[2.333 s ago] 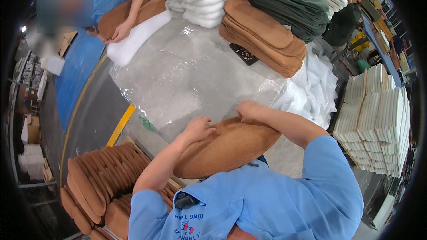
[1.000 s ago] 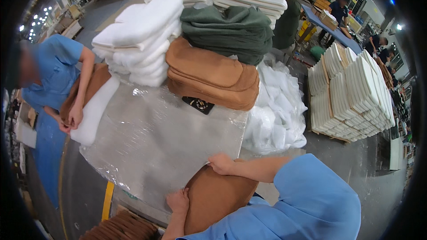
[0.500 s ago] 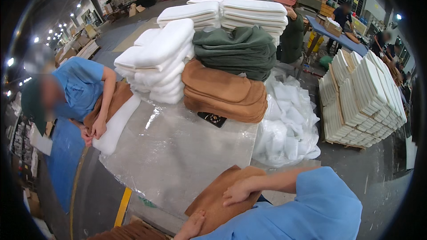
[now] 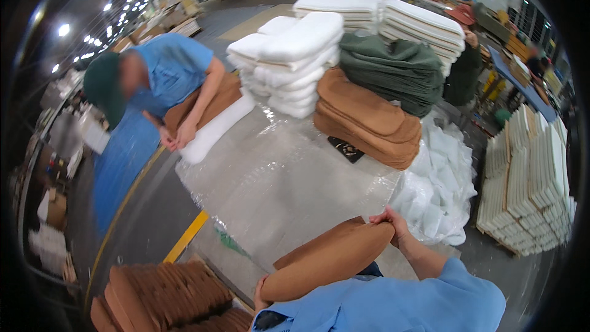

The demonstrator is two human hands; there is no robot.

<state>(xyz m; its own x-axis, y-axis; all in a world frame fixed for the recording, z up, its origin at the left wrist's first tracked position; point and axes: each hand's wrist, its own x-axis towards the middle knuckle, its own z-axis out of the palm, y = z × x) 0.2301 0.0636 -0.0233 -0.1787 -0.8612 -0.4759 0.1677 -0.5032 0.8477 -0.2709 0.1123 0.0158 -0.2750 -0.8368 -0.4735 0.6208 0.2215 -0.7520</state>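
A long brown fabric cushion (image 4: pixel 335 255) is held in front of my body at the near edge of the table, its side bulging and rounded. My left hand (image 4: pixel 262 294) grips its left end, partly hidden behind it. At the opposite end, my right hand (image 4: pixel 393 224) pinches the corner with closed fingers. Beyond it lies the plastic-covered table (image 4: pixel 276 166). Folded brown covers (image 4: pixel 362 117) are piled toward the back right of that table, beside a small black patterned item (image 4: pixel 345 149).
Stacked brown cushions (image 4: pixel 166 298) stand at lower left. White padding (image 4: pixel 283 55) and dark green covers (image 4: pixel 390 74) are heaped at the back. A clear bag of white pieces (image 4: pixel 436 178) and piled white slabs (image 4: pixel 522 190) are right. A co-worker (image 4: pixel 178 80) handles brown fabric and a white pad.
My hands have gone from lying on the brown cushion to gripping its two ends. It now shows a bulging side. The view has swung left, bringing more stacked brown cushions into sight.
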